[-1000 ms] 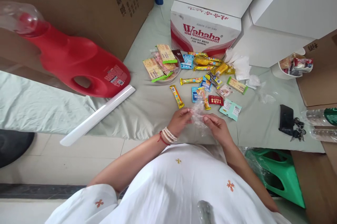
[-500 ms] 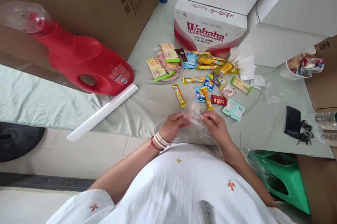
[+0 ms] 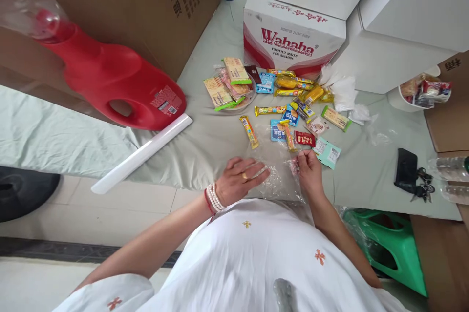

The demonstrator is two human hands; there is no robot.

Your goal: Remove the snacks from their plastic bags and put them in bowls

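Head view: clear plastic bag (image 3: 278,180) lies on the cloth's near edge, just below the scattered snack packets (image 3: 286,107)
Left hand (image 3: 240,182): fingers spread flat, pressing the bag; best kept firm
Right hand (image 3: 309,170): fingertips pinch the bag's far corner; a gentle, even pull would smooth it

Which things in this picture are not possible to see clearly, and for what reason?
- Clear plastic bag, head view: see-through and crumpled; contents unclear.
- Right hand: pinches something small and pink at the bag's corner; too small to identify.
- Snack wrappers: print too small to read.
- Red jug: its top is blurred near the lens.
- Water bottles: cut off by the right edge.
- Left hand: palm hides the bag beneath.
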